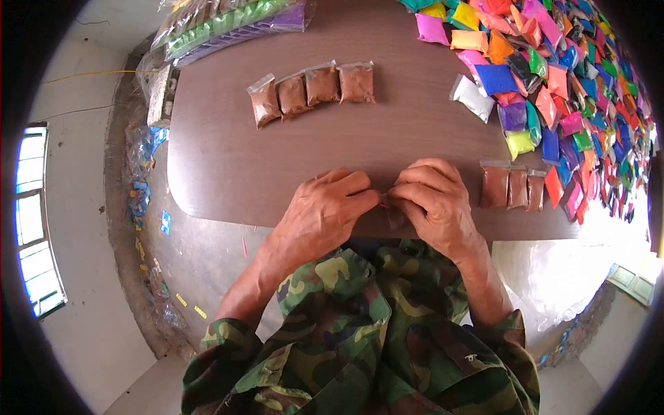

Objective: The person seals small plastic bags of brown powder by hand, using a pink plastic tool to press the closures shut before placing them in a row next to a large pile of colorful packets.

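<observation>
Near the table's front edge, my left hand (328,205) and my right hand (432,202) are close together with fingers pinched. Between them is a small clear bag (395,218), its top edge at the fingertips of both hands; its contents are hard to make out. Ahead of my hands lie several brown-filled clear packets, the leftmost (265,102) slightly tilted and the rightmost (357,83) flat in the same row. To the right of my right hand are three more brown packets (494,185) side by side.
A large pile of colourful packets (557,86) covers the right side of the brown table (415,124). Long plastic bags with green and purple contents (235,28) lie at the back left. Litter (166,221) is on the floor to the left.
</observation>
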The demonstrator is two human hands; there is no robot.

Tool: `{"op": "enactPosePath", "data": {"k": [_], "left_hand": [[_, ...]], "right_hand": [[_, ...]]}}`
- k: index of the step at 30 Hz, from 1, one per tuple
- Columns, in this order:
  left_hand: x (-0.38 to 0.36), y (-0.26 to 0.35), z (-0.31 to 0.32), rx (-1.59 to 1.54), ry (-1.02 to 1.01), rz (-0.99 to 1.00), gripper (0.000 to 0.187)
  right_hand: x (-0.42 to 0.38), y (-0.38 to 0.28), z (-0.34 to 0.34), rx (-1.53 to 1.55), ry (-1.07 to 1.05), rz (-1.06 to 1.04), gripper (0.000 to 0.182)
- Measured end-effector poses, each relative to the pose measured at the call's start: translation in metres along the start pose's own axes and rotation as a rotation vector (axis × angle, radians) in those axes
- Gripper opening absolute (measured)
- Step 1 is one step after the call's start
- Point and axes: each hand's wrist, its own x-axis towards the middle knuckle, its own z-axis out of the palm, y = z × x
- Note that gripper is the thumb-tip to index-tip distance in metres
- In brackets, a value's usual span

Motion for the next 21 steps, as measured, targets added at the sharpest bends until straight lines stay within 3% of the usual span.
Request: {"op": "enactPosePath", "data": {"k": [21], "left_hand": [[0.0058,0.0065,0.0061,-0.102,-0.056,0.092,0.015]], "right_hand": [[-0.0004,0.0014,0.0004,0.007,0.012,-0.023,0.026]]}}
